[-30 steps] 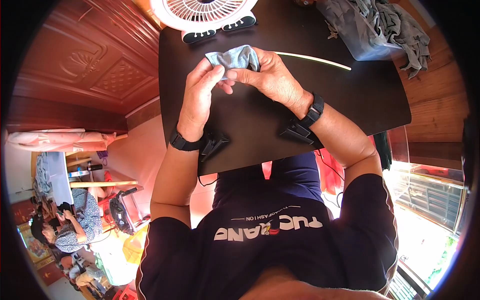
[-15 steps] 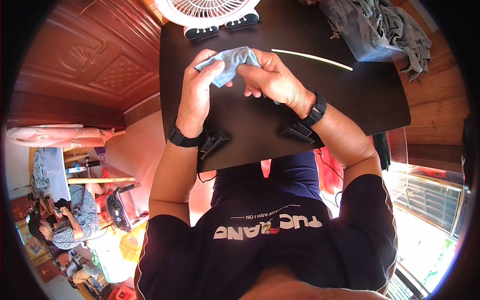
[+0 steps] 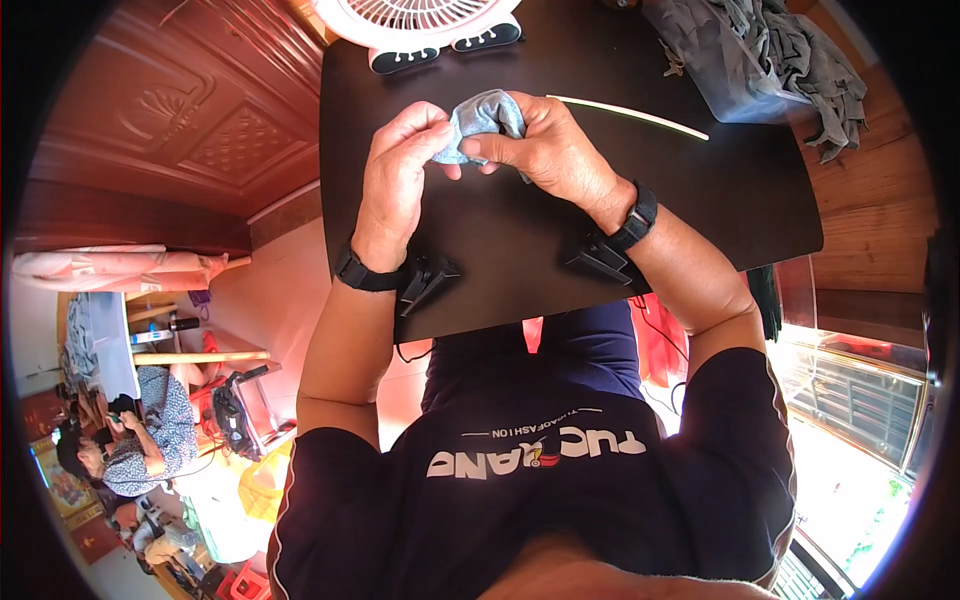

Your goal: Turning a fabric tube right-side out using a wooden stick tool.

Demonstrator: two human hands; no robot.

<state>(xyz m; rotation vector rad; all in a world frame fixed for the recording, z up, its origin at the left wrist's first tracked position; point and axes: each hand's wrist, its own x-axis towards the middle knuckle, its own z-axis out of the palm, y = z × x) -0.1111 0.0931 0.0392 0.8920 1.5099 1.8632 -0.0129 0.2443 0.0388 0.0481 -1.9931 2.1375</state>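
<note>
A small piece of light blue-grey cloth (image 3: 486,112) is held between my two hands above the dark table (image 3: 490,220). My left hand (image 3: 405,150) pinches its left edge between thumb and fingers. On the other side, my right hand (image 3: 545,145) grips the cloth, its thumb pressed onto the near face and its fingers mostly behind the fabric. The cloth is bunched and curls over between the hands. Each wrist wears a black strap, with a black bracket-like piece close by at the table's near side.
A white fan (image 3: 420,25) stands at the table's far edge. Right of my hands lies a thin pale strip (image 3: 635,117). A clear plastic bin (image 3: 735,95) of grey cloth sits at the far right. Another person (image 3: 150,440) is at the left, beyond the table.
The cloth, spread flatter before, is now more bunched and folded over. My right thumb has shifted left across it, and the hands are slightly closer together.
</note>
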